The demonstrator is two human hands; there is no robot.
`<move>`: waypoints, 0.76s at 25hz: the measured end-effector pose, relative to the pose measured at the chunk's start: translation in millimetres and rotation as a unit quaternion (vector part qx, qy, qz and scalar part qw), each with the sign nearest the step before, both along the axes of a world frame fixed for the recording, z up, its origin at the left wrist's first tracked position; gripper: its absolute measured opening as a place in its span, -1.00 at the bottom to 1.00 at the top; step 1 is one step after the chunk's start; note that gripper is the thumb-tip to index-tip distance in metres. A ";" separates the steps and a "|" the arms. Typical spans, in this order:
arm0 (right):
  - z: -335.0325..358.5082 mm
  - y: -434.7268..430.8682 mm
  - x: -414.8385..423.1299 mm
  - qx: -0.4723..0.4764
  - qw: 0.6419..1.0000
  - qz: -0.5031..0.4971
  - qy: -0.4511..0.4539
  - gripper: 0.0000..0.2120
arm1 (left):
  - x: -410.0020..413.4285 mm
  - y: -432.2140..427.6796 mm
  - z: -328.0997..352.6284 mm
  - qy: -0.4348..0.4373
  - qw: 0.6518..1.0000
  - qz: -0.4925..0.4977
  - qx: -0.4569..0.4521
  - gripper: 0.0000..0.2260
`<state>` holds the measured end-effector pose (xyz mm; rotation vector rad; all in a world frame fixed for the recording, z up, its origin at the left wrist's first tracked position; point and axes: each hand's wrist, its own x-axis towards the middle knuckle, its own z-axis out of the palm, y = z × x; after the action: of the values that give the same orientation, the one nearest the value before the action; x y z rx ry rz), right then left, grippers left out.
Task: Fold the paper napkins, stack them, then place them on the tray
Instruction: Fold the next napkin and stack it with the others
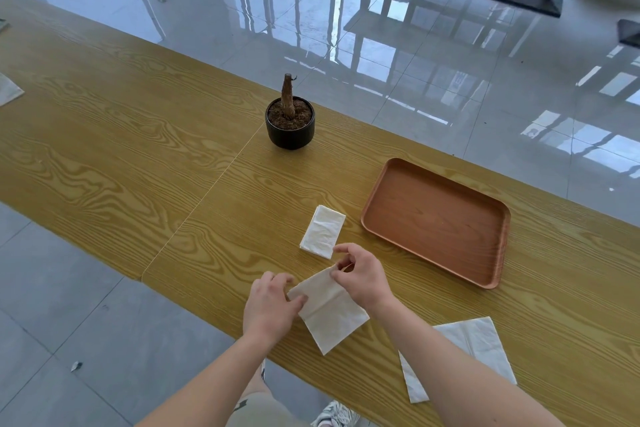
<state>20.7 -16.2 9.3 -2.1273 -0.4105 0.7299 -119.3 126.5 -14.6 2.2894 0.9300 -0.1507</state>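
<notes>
A cream paper napkin (pixel 330 315) lies half folded near the table's front edge. My left hand (pixel 270 305) pinches its left far corner and my right hand (pixel 362 276) pinches its right far corner. Just beyond them rests a small folded white napkin (pixel 322 230). An unfolded white napkin (pixel 474 347) lies flat to the right, partly hidden under my right forearm. The brown rectangular tray (pixel 408 177) sits at the right with nothing on it.
A black pot with a bare trunk (pixel 290 121) stands at the table's far edge. The wooden table (pixel 121 135) runs off to the left, where another piece of paper (pixel 8 90) lies. Shiny tiled floor and black table bases lie beyond.
</notes>
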 end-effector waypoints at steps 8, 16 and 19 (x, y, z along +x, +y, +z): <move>12.5 -25.4 9.4 -0.043 0.993 0.069 -0.081 -0.86 | -0.4 -13.0 15.5 -0.128 0.991 -0.023 0.014 -0.90; 4.2 -62.0 -3.0 -0.110 0.967 0.165 -0.162 -0.90 | -17.6 -39.4 11.9 -0.181 0.946 -0.215 0.161 -0.82; -1.2 -66.6 -6.2 -0.125 0.963 0.176 -0.160 -0.89 | -19.6 -46.5 6.9 -0.166 0.940 -0.244 0.170 -0.85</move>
<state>14.5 -82.8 8.1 -2.4526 -0.9324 0.6588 -138.9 80.0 -7.7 2.7156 0.2132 0.1991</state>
